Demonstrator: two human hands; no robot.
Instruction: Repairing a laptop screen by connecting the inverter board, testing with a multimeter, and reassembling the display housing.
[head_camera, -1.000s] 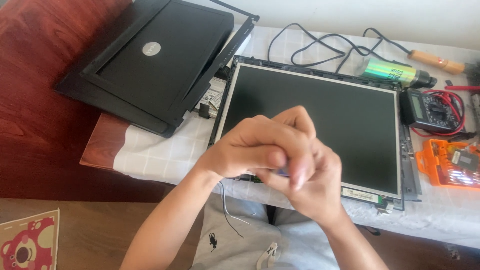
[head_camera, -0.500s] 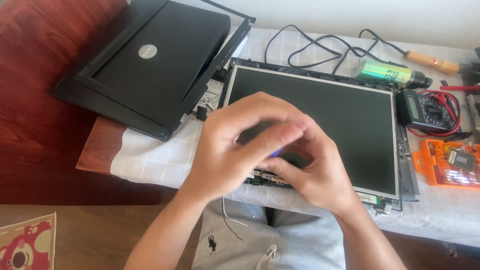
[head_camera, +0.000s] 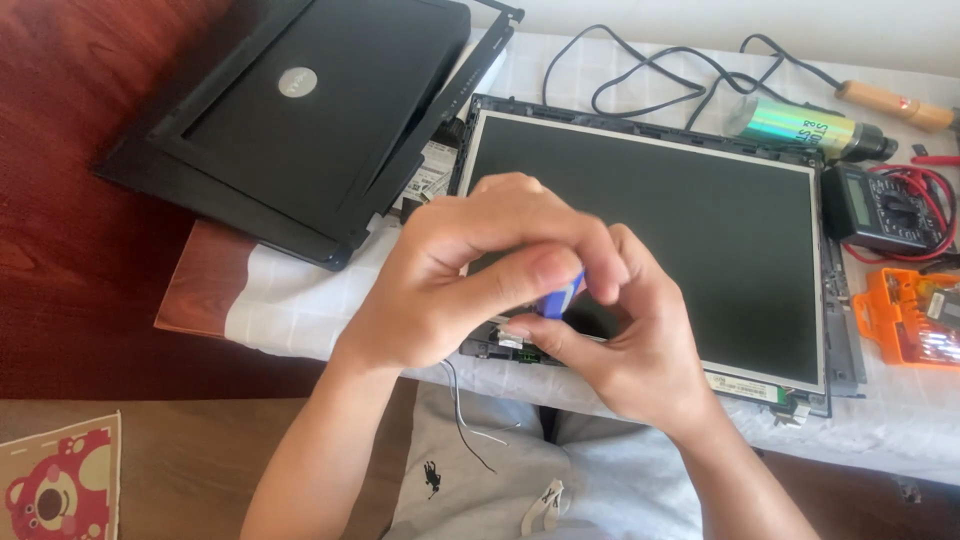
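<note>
A bare laptop screen panel (head_camera: 700, 210) lies flat on a white cloth in front of me. Both my hands are together over its near left edge. My left hand (head_camera: 450, 280) curls over the top, thumb and fingers pinched on a small blue tool (head_camera: 560, 297). My right hand (head_camera: 620, 350) grips the same blue tool from below, its fingertip close to the panel's bottom edge (head_camera: 510, 350), where a small circuit strip shows. Most of the tool is hidden by my fingers.
A black laptop lid and bezel (head_camera: 300, 120) rest at the back left. At the right are a multimeter (head_camera: 885, 210), an orange bit case (head_camera: 915, 315), a green-and-silver canister (head_camera: 790, 125), a wooden-handled tool (head_camera: 890, 103) and black cable (head_camera: 650, 75). Thin wires (head_camera: 465, 425) hang off the near edge.
My clasped hands have shifted slightly and parted, so the blue tool between my fingers now shows. The view has drifted a little; nothing on the table moved.
</note>
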